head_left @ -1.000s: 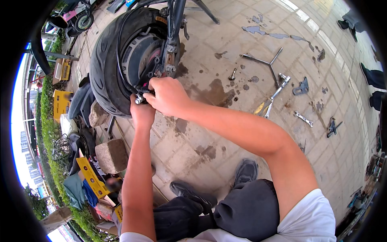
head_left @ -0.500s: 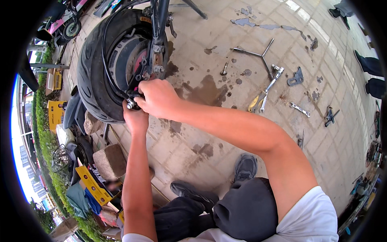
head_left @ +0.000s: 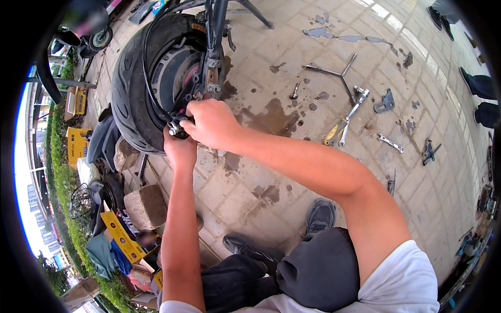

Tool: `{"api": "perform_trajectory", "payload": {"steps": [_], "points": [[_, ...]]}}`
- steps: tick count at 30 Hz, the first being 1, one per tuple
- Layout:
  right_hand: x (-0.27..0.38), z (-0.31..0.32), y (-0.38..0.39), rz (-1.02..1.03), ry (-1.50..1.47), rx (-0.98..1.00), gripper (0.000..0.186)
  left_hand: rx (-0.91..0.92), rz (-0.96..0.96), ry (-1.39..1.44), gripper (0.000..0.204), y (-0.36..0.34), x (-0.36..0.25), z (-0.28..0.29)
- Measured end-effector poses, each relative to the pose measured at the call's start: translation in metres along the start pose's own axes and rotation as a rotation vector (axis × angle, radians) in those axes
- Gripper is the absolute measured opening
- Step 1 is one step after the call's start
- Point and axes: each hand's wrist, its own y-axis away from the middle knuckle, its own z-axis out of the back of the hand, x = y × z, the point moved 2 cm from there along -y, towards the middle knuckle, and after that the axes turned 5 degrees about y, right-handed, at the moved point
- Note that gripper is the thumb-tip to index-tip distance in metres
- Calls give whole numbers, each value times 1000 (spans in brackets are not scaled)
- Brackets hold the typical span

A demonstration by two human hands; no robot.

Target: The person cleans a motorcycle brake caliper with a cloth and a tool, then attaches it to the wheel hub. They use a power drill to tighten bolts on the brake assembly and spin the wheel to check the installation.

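Both of my hands meet at the near side of a wheel with a black tyre (head_left: 125,86). My left hand (head_left: 181,152) is closed from below around a small dark metal part with a silver fitting (head_left: 174,129). Just above it, my right hand (head_left: 213,124) has its fingers bent and pinched on the same part. Its exact kind is hidden by my fingers. A black cable (head_left: 145,73) loops down over the wheel toward it. Beside the wheel stands a dark frame leg (head_left: 213,39) with a rusty bracket (head_left: 213,78).
On the paving to the right lie a three-way socket wrench (head_left: 334,71), a ratchet (head_left: 357,104), a yellow-handled screwdriver (head_left: 332,134), a spanner (head_left: 390,142) and a grey bracket (head_left: 384,101). Stone blocks (head_left: 146,207) and yellow boxes (head_left: 121,235) stand at left. Other people's feet (head_left: 480,99) show far right.
The whole view has shifted slightly, so the wheel and ground appear further right. Both hands stay on the same part, and the silver fitting shows a little more plainly.
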Motion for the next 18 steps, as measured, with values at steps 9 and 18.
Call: {"api": "perform_trajectory", "payload": {"steps": [9,18], "points": [[3,3,1,-5,-32,-6,25,48,-60,2,50,-3,5,-1],[0,5,1,-58,-37,-7,24,138,68,250,48,-11,10,-2]]}}
